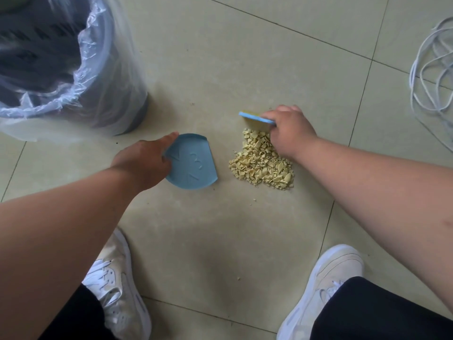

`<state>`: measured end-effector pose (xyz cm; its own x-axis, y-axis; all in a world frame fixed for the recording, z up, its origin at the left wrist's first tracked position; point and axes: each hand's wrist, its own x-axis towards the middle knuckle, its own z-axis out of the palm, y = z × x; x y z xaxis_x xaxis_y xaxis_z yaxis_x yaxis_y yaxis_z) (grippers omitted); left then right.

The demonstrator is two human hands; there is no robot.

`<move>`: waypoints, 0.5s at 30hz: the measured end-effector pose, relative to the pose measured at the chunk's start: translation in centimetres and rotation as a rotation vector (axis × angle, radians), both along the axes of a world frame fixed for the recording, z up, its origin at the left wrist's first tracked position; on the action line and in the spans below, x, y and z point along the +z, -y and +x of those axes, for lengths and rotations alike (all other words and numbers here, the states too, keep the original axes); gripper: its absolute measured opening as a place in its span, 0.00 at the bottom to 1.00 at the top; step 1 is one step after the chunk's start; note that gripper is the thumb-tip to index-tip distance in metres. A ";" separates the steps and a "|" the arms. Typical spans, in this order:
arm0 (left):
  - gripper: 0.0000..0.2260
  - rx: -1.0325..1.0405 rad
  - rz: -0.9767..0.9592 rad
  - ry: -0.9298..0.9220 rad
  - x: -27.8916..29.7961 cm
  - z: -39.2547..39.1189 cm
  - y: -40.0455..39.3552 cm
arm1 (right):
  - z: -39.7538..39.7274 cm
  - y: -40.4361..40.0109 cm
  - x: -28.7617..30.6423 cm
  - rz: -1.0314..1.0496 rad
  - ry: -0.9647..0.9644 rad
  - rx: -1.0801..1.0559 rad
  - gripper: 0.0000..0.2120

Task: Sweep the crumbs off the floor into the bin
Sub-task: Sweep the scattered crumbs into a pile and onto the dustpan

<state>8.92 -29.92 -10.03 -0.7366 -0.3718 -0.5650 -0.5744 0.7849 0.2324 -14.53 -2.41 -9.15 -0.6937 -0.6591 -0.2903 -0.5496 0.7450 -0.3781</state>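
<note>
A heap of pale yellow crumbs (262, 163) lies on the tiled floor at centre right. My right hand (289, 130) grips a small blue brush (256, 119) with yellowish bristles at the far end of the heap. Left of the crumbs a small blue dustpan (193, 165) rests on the floor, its open edge turned toward them. My left hand (144, 160) holds the pan by its left rim. The dark bin (81, 69), lined with a clear plastic bag, stands at the upper left.
A tangle of white cable (431, 69) lies on the floor at the right edge. My two white shoes (115, 288) (323, 288) stand at the bottom. A few stray crumbs (253, 200) lie on the tiles (208, 241) below the heap.
</note>
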 end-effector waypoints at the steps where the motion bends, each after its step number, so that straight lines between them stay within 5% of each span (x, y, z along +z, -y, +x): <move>1: 0.35 -0.002 0.000 0.000 0.1 0.0 0.0 | 0.3 0.0 0.1 -0.001 0.013 0.043 0.22; 9: 0.37 0.048 0.032 0.048 1.0 0.1 -0.1 | 1.8 -2.6 1.3 -0.004 0.073 0.229 0.22; 15: 0.37 0.044 0.006 0.059 1.7 -0.5 -0.6 | -0.9 -5.7 1.0 -0.108 -0.069 -0.228 0.12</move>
<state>8.43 -29.34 -8.38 -0.6846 -0.3997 -0.6095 -0.6215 0.7571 0.2015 -15.39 3.28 -8.11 -0.8439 -0.5077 -0.1732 -0.3992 0.8100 -0.4296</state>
